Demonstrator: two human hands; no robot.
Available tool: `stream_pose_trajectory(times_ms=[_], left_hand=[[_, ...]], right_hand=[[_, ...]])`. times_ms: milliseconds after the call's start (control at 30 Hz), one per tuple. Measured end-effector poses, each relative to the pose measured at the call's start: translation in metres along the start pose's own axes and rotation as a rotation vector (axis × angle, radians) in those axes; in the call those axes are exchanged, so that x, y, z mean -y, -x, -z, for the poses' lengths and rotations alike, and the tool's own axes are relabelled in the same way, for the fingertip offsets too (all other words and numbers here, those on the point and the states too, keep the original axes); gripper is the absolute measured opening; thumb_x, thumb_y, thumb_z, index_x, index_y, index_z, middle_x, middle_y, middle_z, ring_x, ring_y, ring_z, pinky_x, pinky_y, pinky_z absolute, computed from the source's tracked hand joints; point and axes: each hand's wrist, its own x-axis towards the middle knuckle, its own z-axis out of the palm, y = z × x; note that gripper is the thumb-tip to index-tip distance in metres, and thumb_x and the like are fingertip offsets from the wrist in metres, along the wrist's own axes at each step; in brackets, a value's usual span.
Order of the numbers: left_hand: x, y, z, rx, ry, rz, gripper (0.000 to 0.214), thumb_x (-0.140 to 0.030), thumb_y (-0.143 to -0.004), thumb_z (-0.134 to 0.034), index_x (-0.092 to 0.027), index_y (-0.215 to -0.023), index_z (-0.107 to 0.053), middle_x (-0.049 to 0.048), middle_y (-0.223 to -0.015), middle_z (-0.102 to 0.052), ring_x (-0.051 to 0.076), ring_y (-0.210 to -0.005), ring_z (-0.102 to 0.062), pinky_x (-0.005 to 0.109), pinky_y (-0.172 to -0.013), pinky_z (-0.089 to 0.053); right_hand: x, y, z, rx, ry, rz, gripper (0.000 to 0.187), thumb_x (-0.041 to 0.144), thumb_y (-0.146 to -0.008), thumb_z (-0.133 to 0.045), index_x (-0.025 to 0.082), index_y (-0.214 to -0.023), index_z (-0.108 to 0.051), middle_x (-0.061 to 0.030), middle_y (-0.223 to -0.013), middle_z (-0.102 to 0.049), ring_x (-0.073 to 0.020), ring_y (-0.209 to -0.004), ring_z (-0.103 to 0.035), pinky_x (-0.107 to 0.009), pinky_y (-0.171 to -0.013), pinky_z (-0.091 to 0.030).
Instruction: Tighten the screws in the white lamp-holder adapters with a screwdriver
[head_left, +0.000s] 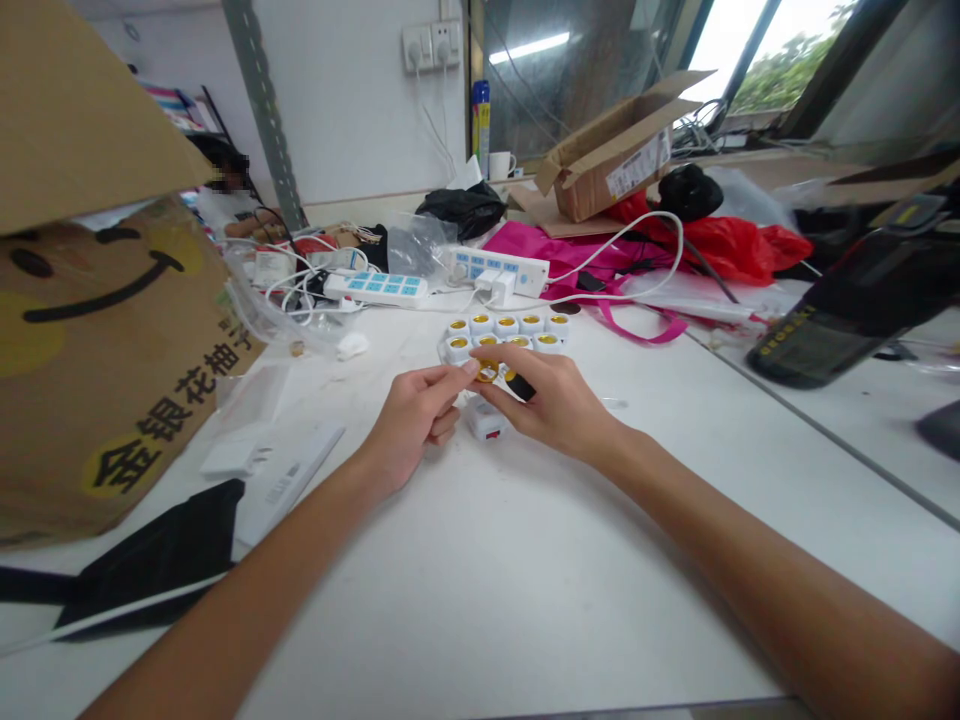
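A small yellow ring-shaped piece (487, 372) is held up between my two hands over the white table. My right hand (559, 395) grips it between thumb and forefinger from the right. From the left, my left hand (416, 415) pinches at its edge, with the other fingers curled in. Something black (519, 385) shows under my right fingers; I cannot tell what it is. Just below my hands stands a white rounded piece (487, 420) with a red mark. Behind them, several white pieces (506, 325) with gold-yellow round tops stand in rows, partly hidden by my right hand.
Power strips (386, 287) and tangled white cables lie behind the pieces. A large cardboard box (112, 370) stands at left, near a black flat item (165, 555). At right are a dark bottle (825, 320), a pink bag (540, 245) and an open carton (615, 150). A person (232, 200) is at back left.
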Motion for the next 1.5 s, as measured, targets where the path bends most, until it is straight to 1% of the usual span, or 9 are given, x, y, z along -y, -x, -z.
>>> stream_pose_trajectory(times_ms=[133, 300, 467, 633, 833, 1067, 1167, 1333, 1500], left_hand=[[-0.004, 0.001, -0.002, 0.006, 0.066, 0.048, 0.053, -0.051, -0.078, -0.096, -0.023, -0.074, -0.051, -0.0159, -0.058, -0.019, 0.005, -0.048, -0.011, 0.022, -0.042, -0.012], [-0.004, 0.001, -0.003, -0.003, 0.081, 0.036, 0.052, -0.050, -0.084, -0.092, -0.024, -0.075, -0.048, -0.0159, -0.058, -0.019, 0.006, -0.049, -0.011, 0.022, -0.042, -0.013], [-0.005, 0.001, -0.002, -0.033, 0.086, 0.015, 0.054, -0.044, -0.082, -0.092, -0.025, -0.072, -0.042, -0.0156, -0.058, -0.018, 0.006, -0.049, -0.011, 0.022, -0.042, -0.013], [-0.007, 0.000, 0.001, -0.072, 0.104, -0.004, 0.053, -0.044, -0.081, -0.092, -0.026, -0.074, -0.043, -0.0161, -0.057, -0.019, 0.006, -0.048, -0.010, 0.022, -0.042, -0.013], [-0.007, -0.003, 0.006, -0.056, 0.065, -0.015, 0.050, -0.047, -0.081, -0.093, -0.025, -0.076, -0.049, -0.0159, -0.058, -0.019, 0.006, -0.048, -0.011, 0.023, -0.042, -0.013], [-0.012, -0.003, 0.011, -0.002, -0.001, 0.004, 0.051, -0.049, -0.080, -0.094, -0.023, -0.073, -0.051, -0.0151, -0.060, -0.019, 0.006, -0.048, -0.013, 0.024, -0.043, -0.012], [-0.011, -0.001, 0.011, 0.054, -0.003, 0.001, 0.049, -0.051, -0.081, -0.094, -0.021, -0.074, -0.055, -0.0143, -0.062, -0.021, 0.006, -0.049, -0.013, 0.024, -0.044, -0.011], [-0.005, 0.000, 0.010, 0.122, -0.011, 0.011, 0.045, -0.057, -0.085, -0.092, -0.016, -0.092, -0.074, -0.0132, -0.064, -0.025, 0.005, -0.050, -0.015, 0.024, -0.046, -0.010], [-0.005, 0.001, 0.010, 0.106, 0.017, 0.028, 0.051, -0.058, -0.078, -0.097, -0.015, -0.095, -0.076, -0.0138, -0.063, -0.027, 0.004, -0.050, -0.015, 0.025, -0.046, -0.011]], right_hand=[[0.001, -0.001, 0.001, -0.004, -0.018, 0.001, 0.027, 0.041, -0.109, -0.071, 0.024, -0.131, -0.070, -0.0079, -0.114, -0.086, -0.0244, -0.094, -0.083, -0.034, -0.083, -0.063], [0.006, -0.001, 0.003, 0.025, -0.017, -0.021, 0.030, 0.040, -0.112, -0.066, 0.022, -0.135, -0.068, -0.0094, -0.115, -0.085, -0.0236, -0.092, -0.082, -0.033, -0.081, -0.061], [0.005, 0.000, 0.003, 0.033, -0.009, -0.050, 0.032, 0.045, -0.111, -0.066, 0.024, -0.136, -0.065, -0.0104, -0.121, -0.084, -0.0265, -0.101, -0.083, -0.036, -0.087, -0.063], [0.002, -0.002, 0.005, -0.017, -0.016, -0.060, 0.019, 0.041, -0.112, -0.065, 0.024, -0.120, -0.068, -0.0075, -0.111, -0.085, -0.0228, -0.092, -0.082, -0.032, -0.081, -0.060], [0.004, -0.005, 0.007, -0.018, -0.009, -0.050, 0.016, 0.040, -0.112, -0.066, 0.024, -0.112, -0.068, -0.0046, -0.100, -0.084, -0.0187, -0.078, -0.076, -0.030, -0.074, -0.056], [0.002, -0.002, 0.004, -0.019, -0.041, 0.011, 0.033, 0.040, -0.109, -0.072, 0.025, -0.136, -0.062, -0.0093, -0.119, -0.084, -0.0255, -0.103, -0.082, -0.035, -0.089, -0.063], [0.002, -0.002, 0.004, 0.005, -0.045, 0.051, 0.029, 0.040, -0.110, -0.070, 0.026, -0.135, -0.064, -0.0101, -0.124, -0.083, -0.0263, -0.108, -0.082, -0.036, -0.093, -0.063], [0.002, -0.001, 0.005, -0.006, 0.009, -0.012, 0.024, 0.046, -0.109, -0.068, 0.026, -0.121, -0.064, -0.0081, -0.110, -0.084, -0.0243, -0.091, -0.082, -0.034, -0.078, -0.062], [0.003, 0.000, 0.006, 0.025, 0.096, -0.024, 0.025, 0.047, -0.111, -0.066, 0.025, -0.123, -0.063, -0.0091, -0.111, -0.083, -0.0236, -0.088, -0.081, -0.033, -0.073, -0.061]])
